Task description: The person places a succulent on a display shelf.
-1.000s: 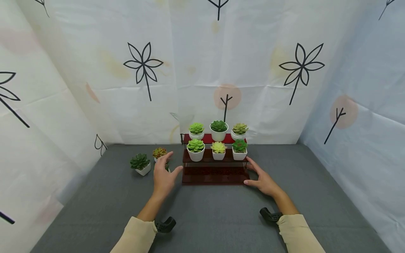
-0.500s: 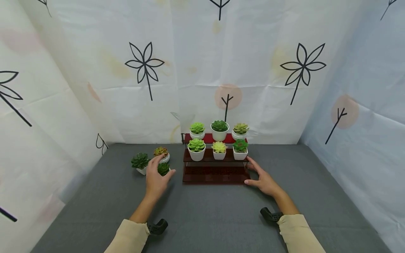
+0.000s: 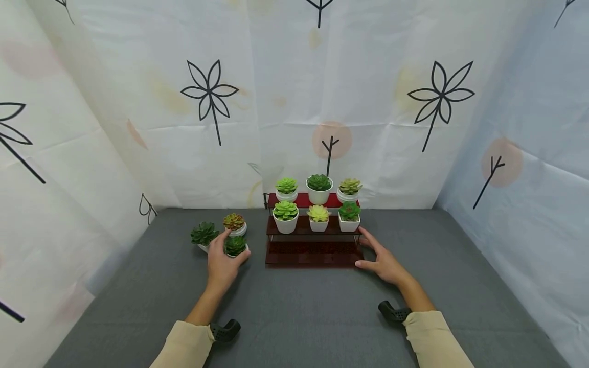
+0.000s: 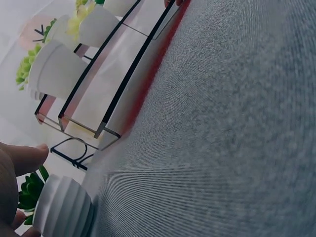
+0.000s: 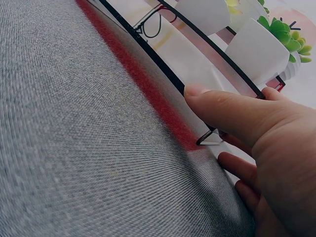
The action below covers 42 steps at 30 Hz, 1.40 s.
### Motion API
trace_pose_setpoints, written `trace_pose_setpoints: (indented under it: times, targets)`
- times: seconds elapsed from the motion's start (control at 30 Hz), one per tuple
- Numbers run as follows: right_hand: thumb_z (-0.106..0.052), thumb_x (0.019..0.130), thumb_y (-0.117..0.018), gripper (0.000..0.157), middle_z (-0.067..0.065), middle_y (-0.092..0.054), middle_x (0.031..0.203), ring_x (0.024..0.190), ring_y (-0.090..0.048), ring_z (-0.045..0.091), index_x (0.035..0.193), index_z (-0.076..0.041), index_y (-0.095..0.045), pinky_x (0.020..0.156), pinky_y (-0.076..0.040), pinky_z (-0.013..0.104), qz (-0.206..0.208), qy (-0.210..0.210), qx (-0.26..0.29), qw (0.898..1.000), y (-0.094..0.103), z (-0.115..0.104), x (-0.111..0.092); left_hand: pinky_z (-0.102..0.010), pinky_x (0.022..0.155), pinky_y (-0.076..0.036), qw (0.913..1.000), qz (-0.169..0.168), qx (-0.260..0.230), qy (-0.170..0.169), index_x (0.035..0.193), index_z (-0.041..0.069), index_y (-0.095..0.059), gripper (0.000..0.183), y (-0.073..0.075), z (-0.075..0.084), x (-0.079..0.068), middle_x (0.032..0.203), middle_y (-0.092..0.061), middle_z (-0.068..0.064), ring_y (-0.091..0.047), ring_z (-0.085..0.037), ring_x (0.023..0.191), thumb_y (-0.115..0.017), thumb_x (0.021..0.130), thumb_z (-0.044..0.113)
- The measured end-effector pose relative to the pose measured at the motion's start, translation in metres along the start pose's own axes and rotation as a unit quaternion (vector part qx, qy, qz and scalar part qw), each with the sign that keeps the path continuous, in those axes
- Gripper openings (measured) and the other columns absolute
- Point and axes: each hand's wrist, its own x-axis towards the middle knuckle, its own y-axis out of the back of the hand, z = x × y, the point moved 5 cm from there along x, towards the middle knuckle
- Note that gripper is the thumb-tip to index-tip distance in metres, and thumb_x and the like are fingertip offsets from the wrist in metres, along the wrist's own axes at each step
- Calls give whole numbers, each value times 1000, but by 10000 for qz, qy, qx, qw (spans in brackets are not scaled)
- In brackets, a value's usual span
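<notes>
My left hand (image 3: 222,263) is around a small dark green potted succulent (image 3: 236,246), thumb and fingers spread on either side of it. In the left wrist view, its ribbed white pot (image 4: 64,207) stands on the cloth, and the thumb (image 4: 29,157) looks apart from it. My right hand (image 3: 385,263) holds the right end of a dark red tiered shelf (image 3: 314,254); in the right wrist view, the thumb (image 5: 217,103) lies on the lowest tier's front edge, with other fingers at its side. Several potted succulents, one a light green succulent (image 3: 286,216), fill the upper two tiers.
Left of the shelf, an orange-brown succulent (image 3: 234,222) stands behind the left hand, and a dark green succulent (image 3: 204,234) in a white pot is partly hidden by it. Grey cloth (image 3: 313,317) covers the table; a patterned curtain (image 3: 285,102) hangs behind.
My left hand has moved left, away from the shelf, to around the small dark green succulent, uncovering it and the orange-brown one. The right hand stays on the shelf.
</notes>
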Motion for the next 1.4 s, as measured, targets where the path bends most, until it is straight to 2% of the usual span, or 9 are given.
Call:
trace_pose_setpoints:
  times: [0.27, 0.43, 0.77, 1.13, 1.4]
  targets:
    - [-16, 87, -75, 89, 25, -43, 144, 134, -36, 43, 157, -19, -19, 102, -25, 67, 10, -17, 8, 10000, 0, 0, 2, -57, 97, -36, 9980, -47, 107, 615, 144, 2, -41, 82, 0, -13, 3, 137, -41, -25, -42, -40, 122, -84, 77, 19]
    - [-14, 87, -74, 89, 26, -43, 144, 134, -36, 43, 157, -17, -19, 102, -25, 67, 6, 16, 5, 10000, -1, -1, 2, -58, 99, -35, 9964, -260, 123, 800, 146, -1, -37, 85, 0, -20, 2, 138, -39, -28, -41, -42, 125, -82, 78, 21]
    - [-14, 87, -74, 89, 26, -41, 145, 134, -35, 43, 157, -18, -18, 102, -25, 68, -24, 27, 43, 10000, -1, 0, 1, -56, 103, -32, 9940, -553, 118, 936, 145, -5, -36, 80, -2, -24, 2, 139, -43, -31, -40, -43, 129, -79, 81, 17]
    - [-15, 88, -74, 89, 26, -42, 144, 134, -35, 44, 157, -18, -18, 101, -24, 68, -21, 19, 24, 10000, -1, 0, 1, -54, 100, -37, 9927, -498, 190, 1081, 138, -9, -44, 70, -3, -25, -1, 132, -51, -31, -48, -42, 121, -78, 81, 14]
    - [-14, 87, -74, 89, 27, -42, 144, 134, -35, 44, 157, -18, -18, 101, -25, 68, 6, -16, 11, 10000, 0, -1, 0, -53, 99, -37, 9915, -498, 26, 1199, 140, -6, -45, 72, -2, -24, -3, 133, -51, -29, -48, -41, 122, -79, 80, 15]
